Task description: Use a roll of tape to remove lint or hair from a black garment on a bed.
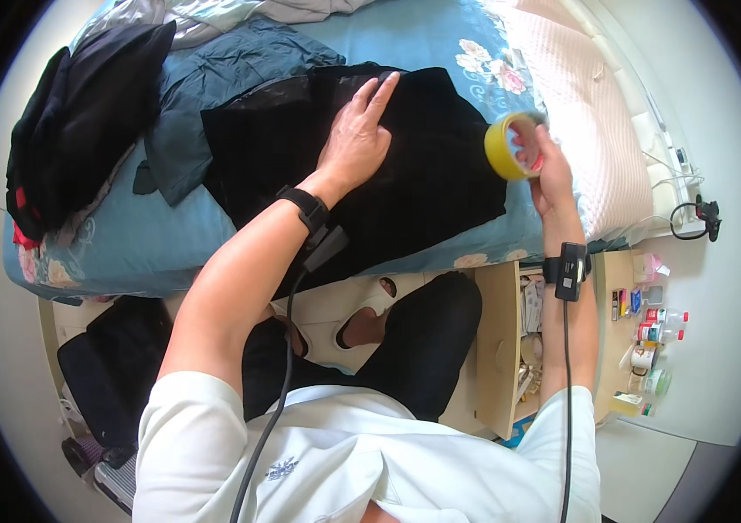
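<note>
A black garment lies spread on the blue floral bedsheet, its lower part hanging over the bed's near edge. My left hand rests on its upper part, palm down, index and middle fingers stretched out, the others partly bent. To the right, above the garment's right edge, my right hand grips a roll of yellow adhesive tape, with fingers inside the ring and the thumb outside. The roll is slightly blurred. Each wrist wears a black strap with a cable.
Dark grey-green clothing and a black garment pile lie left on the bed. A pink ribbed quilt lies at right. Below it stand an open drawer and a cabinet top with bottles. A black suitcase is at lower left.
</note>
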Demonstrator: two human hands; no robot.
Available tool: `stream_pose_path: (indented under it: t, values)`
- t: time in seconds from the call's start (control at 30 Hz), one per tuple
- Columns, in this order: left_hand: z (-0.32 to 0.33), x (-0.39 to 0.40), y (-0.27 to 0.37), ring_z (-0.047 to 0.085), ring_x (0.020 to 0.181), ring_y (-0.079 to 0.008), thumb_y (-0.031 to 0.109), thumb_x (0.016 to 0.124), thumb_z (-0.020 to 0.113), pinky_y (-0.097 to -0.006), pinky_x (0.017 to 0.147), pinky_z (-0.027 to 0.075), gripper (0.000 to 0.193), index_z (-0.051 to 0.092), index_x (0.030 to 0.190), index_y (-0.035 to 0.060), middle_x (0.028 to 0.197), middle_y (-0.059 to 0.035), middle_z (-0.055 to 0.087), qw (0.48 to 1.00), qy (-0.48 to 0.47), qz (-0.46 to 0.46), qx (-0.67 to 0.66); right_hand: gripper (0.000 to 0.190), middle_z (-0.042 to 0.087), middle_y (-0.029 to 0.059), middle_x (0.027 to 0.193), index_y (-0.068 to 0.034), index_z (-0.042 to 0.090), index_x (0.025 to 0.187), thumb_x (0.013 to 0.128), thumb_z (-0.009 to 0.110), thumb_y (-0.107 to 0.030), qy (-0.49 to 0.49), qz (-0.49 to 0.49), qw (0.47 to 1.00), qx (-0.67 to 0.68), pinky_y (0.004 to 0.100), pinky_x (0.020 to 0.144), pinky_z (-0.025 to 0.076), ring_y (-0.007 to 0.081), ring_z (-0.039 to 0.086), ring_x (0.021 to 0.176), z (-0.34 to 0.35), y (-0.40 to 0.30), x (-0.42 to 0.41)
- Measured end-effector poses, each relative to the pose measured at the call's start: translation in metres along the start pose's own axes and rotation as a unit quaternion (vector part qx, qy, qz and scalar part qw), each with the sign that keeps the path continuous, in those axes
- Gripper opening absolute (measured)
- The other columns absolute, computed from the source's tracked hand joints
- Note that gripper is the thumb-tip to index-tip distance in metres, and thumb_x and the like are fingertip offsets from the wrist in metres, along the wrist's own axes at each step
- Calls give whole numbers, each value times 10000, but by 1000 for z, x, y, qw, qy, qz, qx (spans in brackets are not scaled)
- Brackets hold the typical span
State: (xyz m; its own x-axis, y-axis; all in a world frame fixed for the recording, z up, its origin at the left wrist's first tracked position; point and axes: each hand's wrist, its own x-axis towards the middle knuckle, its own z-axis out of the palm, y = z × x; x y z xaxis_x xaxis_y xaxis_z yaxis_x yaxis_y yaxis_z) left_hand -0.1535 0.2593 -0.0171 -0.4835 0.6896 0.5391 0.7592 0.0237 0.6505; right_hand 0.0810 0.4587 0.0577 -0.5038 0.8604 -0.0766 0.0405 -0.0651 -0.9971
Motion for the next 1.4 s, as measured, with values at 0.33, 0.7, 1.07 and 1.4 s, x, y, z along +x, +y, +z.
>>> stream_pose_path:
  t: [0.33,0.7,1.07,1.4]
  values:
    - [14,-3,-18,361,1440,-384,212,959,506,-456,1184,316,501,515,1407,-13,1511,-224,442,993,3,-9,117,273,649,150,1099,-53,664,1113,952,621,-270,-125,-513,587,-614,421,777,563,317,657,873,97,-12,28]
    - [20,-2,-13,358,1446,-363,213,931,509,-449,1202,293,539,497,1404,-45,1505,-222,451,988,-30,-32,149,408,677,53,936,-31,674,1156,1051,480,-375,-46,29,987,-150,263,682,480,117,580,781,7,29,89]
    - [18,-6,-18,340,1455,-367,238,925,515,-444,1208,277,596,450,1435,-65,1521,-242,422,990,-18,-44,136,266,678,188,995,-83,676,1076,932,615,-298,-131,-429,667,-595,488,787,547,392,673,917,140,-30,54]
    - [17,-4,-19,356,1449,-360,233,931,491,-438,1215,271,569,474,1414,-67,1513,-234,440,987,-34,-27,154,363,688,40,933,-35,707,1097,1034,527,-344,-215,62,945,-239,293,776,526,166,651,842,86,27,122]
